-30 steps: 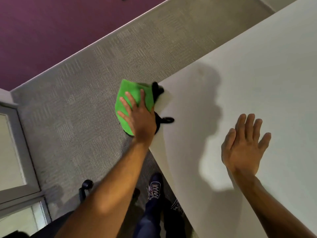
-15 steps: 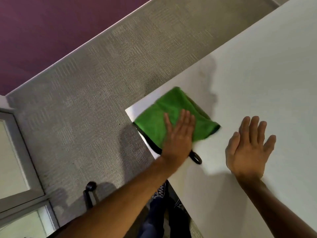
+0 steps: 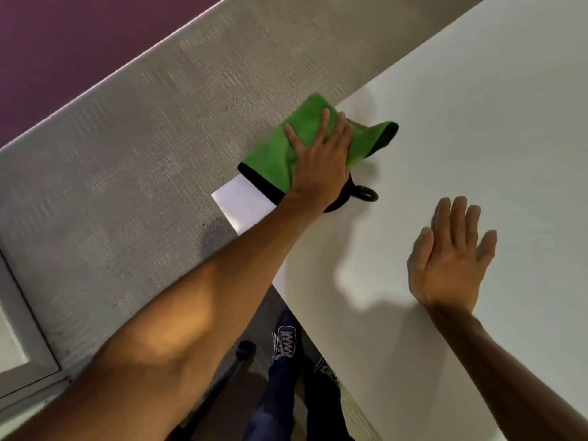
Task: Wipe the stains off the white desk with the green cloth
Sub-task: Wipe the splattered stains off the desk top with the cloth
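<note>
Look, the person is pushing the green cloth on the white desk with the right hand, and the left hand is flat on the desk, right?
Not quite. In the head view the left hand pushes the green cloth on the white desk, and the right hand is the flat one.

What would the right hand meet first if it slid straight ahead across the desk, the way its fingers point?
Nothing, as far as the picture shows. The right hand lies flat on the white desk, and only bare desktop lies ahead. The green cloth sits well off to its left.
</note>
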Demonstrator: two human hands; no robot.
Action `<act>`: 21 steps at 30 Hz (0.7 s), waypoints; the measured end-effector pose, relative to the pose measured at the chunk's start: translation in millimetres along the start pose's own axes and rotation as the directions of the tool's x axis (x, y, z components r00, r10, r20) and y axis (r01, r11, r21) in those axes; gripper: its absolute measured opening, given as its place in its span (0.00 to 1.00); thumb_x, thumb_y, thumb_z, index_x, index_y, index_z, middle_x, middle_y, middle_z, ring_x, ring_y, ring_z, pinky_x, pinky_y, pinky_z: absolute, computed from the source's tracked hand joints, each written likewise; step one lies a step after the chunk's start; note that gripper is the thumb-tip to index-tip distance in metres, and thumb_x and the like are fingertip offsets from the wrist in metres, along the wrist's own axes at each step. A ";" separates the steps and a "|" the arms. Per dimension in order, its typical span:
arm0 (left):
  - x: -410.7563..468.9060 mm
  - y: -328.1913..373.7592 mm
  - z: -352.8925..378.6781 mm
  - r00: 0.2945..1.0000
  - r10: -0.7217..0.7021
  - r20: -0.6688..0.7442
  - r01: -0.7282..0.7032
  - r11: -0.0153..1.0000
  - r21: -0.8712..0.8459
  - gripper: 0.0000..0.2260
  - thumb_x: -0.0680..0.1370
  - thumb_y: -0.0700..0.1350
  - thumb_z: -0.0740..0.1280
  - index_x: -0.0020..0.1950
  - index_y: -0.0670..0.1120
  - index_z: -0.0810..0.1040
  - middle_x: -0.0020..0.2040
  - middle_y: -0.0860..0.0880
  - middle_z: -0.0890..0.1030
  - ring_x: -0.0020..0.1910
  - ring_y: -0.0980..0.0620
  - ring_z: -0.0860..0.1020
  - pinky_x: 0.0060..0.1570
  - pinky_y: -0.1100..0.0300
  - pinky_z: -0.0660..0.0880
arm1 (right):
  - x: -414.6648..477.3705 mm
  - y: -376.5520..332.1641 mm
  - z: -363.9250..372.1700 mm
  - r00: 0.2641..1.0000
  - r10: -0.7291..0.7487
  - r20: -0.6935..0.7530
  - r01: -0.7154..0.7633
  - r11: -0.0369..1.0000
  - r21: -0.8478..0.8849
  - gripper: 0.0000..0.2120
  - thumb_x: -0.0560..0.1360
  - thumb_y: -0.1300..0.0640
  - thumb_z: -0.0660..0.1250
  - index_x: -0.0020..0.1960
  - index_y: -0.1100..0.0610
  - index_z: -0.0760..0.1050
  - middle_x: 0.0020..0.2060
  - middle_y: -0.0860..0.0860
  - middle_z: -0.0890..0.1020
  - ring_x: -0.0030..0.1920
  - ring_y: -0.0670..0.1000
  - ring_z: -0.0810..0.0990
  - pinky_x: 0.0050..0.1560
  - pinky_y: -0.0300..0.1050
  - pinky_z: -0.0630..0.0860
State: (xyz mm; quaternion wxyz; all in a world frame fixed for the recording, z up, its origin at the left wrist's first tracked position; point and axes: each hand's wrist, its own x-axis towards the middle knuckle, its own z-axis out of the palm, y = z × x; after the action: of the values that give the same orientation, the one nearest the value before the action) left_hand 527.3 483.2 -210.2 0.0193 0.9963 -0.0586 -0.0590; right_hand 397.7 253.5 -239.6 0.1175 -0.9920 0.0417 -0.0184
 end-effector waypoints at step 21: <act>-30.4 20.8 20.3 0.980 0.187 -0.068 -0.184 0.982 0.045 0.31 0.77 0.61 0.54 0.80 0.56 0.52 0.80 0.39 0.52 0.79 0.38 0.50 0.66 0.22 0.48 | -3.6 3.0 1.4 0.986 -0.088 -0.139 0.060 0.980 -0.189 0.27 0.87 0.56 0.56 0.82 0.64 0.56 0.81 0.63 0.60 0.82 0.64 0.58 0.76 0.71 0.62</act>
State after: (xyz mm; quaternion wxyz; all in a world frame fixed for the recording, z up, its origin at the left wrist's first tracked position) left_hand 492.4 465.6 -225.9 0.0077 0.9882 -0.1517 -0.0199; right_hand 394.0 251.3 -241.7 0.0213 -0.9954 0.0148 -0.0919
